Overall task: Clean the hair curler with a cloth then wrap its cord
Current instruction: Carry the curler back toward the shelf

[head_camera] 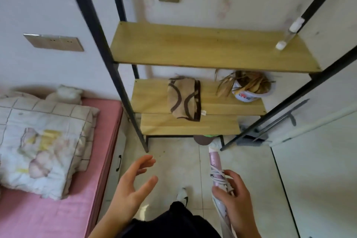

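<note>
My right hand [232,197] grips a pink and white hair curler [215,159] that points up and away from me, over the floor. A grey-white cord [220,177] is wound in several turns round the curler's middle, just above my fingers. My left hand [133,185] hovers to the left of it with fingers spread and holds nothing. A folded beige cloth with brown stripes [183,98] lies on the middle shelf of the rack [154,102], draped over its front edge.
The black-framed rack has a bare top shelf [202,48] and a lower shelf [189,125]. A pot of dried leaves [249,88] stands right of the cloth. A pink bed [58,208] with pillows [38,141] fills the left. A white door [318,170] is at right.
</note>
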A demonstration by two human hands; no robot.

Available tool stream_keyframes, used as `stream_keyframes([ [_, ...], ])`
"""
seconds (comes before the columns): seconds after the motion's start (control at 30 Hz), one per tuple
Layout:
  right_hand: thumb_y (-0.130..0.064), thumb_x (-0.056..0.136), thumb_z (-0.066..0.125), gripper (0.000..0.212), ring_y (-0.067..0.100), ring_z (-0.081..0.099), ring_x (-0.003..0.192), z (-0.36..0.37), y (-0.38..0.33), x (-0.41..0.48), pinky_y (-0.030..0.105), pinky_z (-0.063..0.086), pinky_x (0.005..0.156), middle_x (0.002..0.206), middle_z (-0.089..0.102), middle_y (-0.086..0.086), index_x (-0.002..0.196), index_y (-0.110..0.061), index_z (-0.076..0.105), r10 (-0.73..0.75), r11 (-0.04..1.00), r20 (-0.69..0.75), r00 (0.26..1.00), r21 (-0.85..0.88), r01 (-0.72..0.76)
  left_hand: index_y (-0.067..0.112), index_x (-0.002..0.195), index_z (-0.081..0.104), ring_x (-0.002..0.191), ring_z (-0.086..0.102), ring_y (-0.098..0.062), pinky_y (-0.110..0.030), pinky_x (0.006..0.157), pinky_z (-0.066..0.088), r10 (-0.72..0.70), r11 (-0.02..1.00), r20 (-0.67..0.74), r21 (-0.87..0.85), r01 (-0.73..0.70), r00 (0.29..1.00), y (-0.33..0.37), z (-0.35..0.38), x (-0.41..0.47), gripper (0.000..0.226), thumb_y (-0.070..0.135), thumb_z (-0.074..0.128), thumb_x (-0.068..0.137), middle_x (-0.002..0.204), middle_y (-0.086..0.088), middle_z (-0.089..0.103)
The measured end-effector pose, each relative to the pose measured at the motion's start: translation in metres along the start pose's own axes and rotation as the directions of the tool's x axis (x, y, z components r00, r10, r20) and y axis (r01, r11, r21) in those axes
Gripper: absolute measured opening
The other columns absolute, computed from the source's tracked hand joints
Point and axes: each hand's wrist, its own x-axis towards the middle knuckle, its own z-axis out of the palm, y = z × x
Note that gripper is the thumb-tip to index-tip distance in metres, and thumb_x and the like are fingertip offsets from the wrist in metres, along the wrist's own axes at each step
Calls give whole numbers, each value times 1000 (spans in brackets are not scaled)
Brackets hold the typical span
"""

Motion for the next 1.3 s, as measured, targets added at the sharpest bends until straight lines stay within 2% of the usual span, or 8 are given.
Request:
stream_keyframes([
  [0.17, -13, 80, 81, 46, 5, 70, 79, 6, -74, 92, 32, 54, 68, 96, 76, -15, 111, -44, 66, -107, 993, 66, 992, -36, 110, 39, 130, 62, 121, 65, -15, -44, 103, 50, 2, 1000, 6, -2, -2, 1000, 30, 17, 97, 46, 51, 68, 86, 126, 12, 72],
  [0.3, -23, 73, 79, 49, 5, 71, 83, 11, -139, 153, 23, 53, 67, 99, 76, -14, 116, -43, 66, -211, 974, 143, 967, -51, 221, 36, 130, 63, 114, 69, -23, -45, 95, 55, 67, 997, -18, -35, -67, 998, 69, 9, 171, 45, 46, 70, 86, 123, 3, 73],
  [0.43, -22, 75, 79, 51, 4, 70, 98, 16, -208, 227, 16, 56, 73, 111, 73, -15, 120, -43, 67, -349, 921, 235, 907, -94, 379, 25, 128, 64, 108, 70, -21, -26, 89, 55, 218, 974, 7, 57, -218, 976, 104, -9, 262, 41, 40, 68, 90, 117, 3, 73],
  [0.6, -25, 81, 77, 58, 10, 64, 99, 15, -307, 312, 23, 55, 78, 117, 60, -16, 134, -44, 61, -476, 705, 465, 746, -305, 640, 29, 130, 61, 119, 57, -4, -25, 98, 46, 252, 889, 129, 361, -282, 959, 133, -29, 356, 52, 57, 63, 86, 127, 18, 62],
  [0.7, -16, 79, 78, 56, 9, 62, 90, 27, -343, 358, 26, 51, 75, 110, 61, -14, 130, -37, 66, -494, 585, 531, 688, -383, 715, 27, 137, 59, 130, 45, -13, -40, 119, 31, 246, 649, 220, 686, -329, 944, 131, -31, 389, 64, 66, 58, 86, 140, 10, 52],
  [0.8, -17, 78, 79, 49, 5, 60, 87, 43, -352, 387, 29, 50, 73, 103, 61, -15, 124, -30, 69, -506, 481, 582, 637, -423, 768, 30, 139, 56, 135, 41, -13, -42, 126, 16, 223, 582, 235, 747, -323, 946, 129, -26, 394, 67, 71, 56, 86, 144, 11, 47],
  [1.03, -41, 77, 66, 48, 12, 52, 105, 50, -339, 402, 36, 40, 93, 116, 61, -8, 121, -26, 73, -550, 281, 631, 547, -477, 833, 27, 132, 61, 131, 47, -13, -47, 125, 22, 246, 579, 214, 749, -321, 945, 129, -24, 395, 63, 68, 60, 84, 139, 11, 52],
  [1.3, -33, 84, 69, 37, 12, 54, 108, 43, -329, 389, 40, 40, 99, 114, 60, -11, 120, -25, 69, -626, 267, 573, 530, -481, 835, 28, 131, 61, 129, 49, -14, -50, 123, 27, 257, 584, 209, 745, -324, 944, 127, -25, 393, 61, 68, 59, 84, 138, 11, 53],
])
